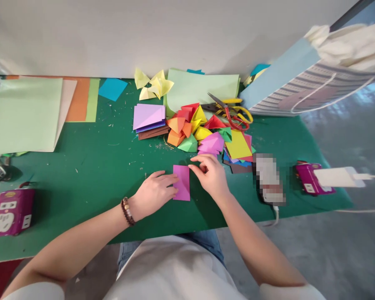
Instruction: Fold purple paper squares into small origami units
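A small magenta paper rectangle point(182, 183) lies flat on the green table, its long sides pointing away from me. My left hand point(156, 192) is open, with its fingertips resting on the paper's left edge. At the upper right corner of the sheet is my right hand point(211, 175). Its thumb tip touches or nearly touches that corner, and the index finger is held a little apart from it. The other right fingers are curled. Just beyond this hand sits a folded pink paper piece point(211, 143).
Folded paper pieces point(178, 127), a stack of paper rectangles point(149, 117) and red-handled scissors point(233, 118) lie beyond my hands. A pixelated phone-like object point(269, 179) and a purple socket block point(311, 179) are at right. Large paper sheets point(25, 114) occupy the left; a paper bag point(287, 79) stands back right.
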`<state>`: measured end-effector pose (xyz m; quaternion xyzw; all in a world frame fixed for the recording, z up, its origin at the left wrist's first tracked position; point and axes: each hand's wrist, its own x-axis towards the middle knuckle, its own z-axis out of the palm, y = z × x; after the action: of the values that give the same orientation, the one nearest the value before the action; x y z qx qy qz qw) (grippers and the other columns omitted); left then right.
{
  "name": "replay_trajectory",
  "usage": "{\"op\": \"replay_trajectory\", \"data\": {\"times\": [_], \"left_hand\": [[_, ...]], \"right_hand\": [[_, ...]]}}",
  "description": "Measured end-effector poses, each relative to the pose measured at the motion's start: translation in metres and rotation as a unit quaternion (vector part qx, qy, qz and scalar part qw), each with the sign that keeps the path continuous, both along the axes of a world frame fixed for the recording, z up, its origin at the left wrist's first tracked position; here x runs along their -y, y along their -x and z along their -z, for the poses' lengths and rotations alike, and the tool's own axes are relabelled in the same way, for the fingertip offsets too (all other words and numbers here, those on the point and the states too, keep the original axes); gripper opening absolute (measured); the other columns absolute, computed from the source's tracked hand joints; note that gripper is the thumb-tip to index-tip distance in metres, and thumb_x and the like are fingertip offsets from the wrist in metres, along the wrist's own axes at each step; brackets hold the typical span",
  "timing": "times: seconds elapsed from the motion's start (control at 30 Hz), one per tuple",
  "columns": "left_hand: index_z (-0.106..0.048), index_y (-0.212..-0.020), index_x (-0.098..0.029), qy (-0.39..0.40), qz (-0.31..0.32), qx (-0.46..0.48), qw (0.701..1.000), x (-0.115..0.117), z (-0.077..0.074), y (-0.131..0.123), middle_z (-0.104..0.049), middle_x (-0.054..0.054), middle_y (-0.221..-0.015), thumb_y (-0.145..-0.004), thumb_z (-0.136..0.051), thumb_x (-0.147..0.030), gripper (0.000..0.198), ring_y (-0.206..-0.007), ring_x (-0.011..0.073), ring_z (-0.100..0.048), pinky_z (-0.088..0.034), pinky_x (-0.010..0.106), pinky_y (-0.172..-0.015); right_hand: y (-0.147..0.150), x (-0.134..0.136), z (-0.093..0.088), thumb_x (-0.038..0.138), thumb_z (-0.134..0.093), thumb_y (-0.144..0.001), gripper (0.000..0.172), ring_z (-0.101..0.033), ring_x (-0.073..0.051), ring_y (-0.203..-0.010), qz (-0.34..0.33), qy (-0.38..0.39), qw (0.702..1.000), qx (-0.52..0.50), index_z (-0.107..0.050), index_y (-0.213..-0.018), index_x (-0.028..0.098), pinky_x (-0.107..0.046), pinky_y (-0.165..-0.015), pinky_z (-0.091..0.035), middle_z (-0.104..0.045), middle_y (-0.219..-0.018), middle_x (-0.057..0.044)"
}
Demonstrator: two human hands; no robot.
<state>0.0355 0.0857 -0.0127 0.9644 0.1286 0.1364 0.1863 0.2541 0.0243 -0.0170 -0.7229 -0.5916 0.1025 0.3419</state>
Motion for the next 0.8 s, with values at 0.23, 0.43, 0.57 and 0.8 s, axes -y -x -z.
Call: {"op": "replay_trajectory", "data": {"times": [0.23, 0.43, 0.57, 0.8], "left_hand": [[-0.071, -0.091, -0.024, -0.003, 0.000, 0.011, 1.000, 0.000, 0.002, 0.000, -0.064, 0.002, -0.126, -0.092, -0.059, -0.024, 0.012, -0.112, 0.0157, -0.062, -0.042, 0.040, -0.105], [-0.071, -0.090, -0.023, -0.004, -0.002, 0.019, 1.000, 0.000, 0.001, 0.000, -0.064, 0.002, -0.126, -0.092, -0.058, -0.024, 0.014, -0.113, 0.0158, -0.062, -0.042, 0.039, -0.105], [-0.071, -0.090, -0.024, -0.006, -0.003, 0.013, 1.000, 0.000, 0.000, 0.000, -0.064, 0.002, -0.126, -0.092, -0.057, -0.022, 0.014, -0.114, 0.0159, -0.061, -0.042, 0.038, -0.105], [-0.071, -0.091, -0.023, 0.004, -0.005, 0.006, 1.000, -0.001, -0.005, -0.001, -0.065, 0.001, -0.125, -0.092, -0.057, -0.021, 0.015, -0.113, 0.0162, -0.061, -0.042, 0.038, -0.105]], "right_hand": [[-0.011, -0.005, 0.003, 0.030, -0.055, -0.092, 0.018, -0.061, -0.018, -0.072, -0.106, 0.003, 0.988, 0.114, -0.064, -0.080, 0.020, -0.029, -0.065, -0.047, -0.063, -0.078, -0.004], [-0.013, 0.003, 0.002, 0.029, -0.053, -0.094, 0.023, -0.061, -0.016, -0.070, -0.163, -0.008, 0.976, 0.140, -0.063, -0.076, 0.020, -0.027, -0.063, -0.046, -0.064, -0.073, -0.004], [-0.010, 0.014, 0.000, 0.028, -0.053, -0.094, 0.021, -0.062, -0.016, -0.069, -0.194, -0.013, 0.971, 0.140, -0.064, -0.080, 0.019, -0.028, -0.064, -0.048, -0.065, -0.074, -0.004], [-0.001, 0.038, -0.002, 0.026, -0.053, -0.095, 0.020, -0.061, -0.014, -0.067, -0.232, -0.014, 0.962, 0.142, -0.064, -0.079, 0.019, -0.027, -0.063, -0.049, -0.065, -0.072, -0.003]]}}
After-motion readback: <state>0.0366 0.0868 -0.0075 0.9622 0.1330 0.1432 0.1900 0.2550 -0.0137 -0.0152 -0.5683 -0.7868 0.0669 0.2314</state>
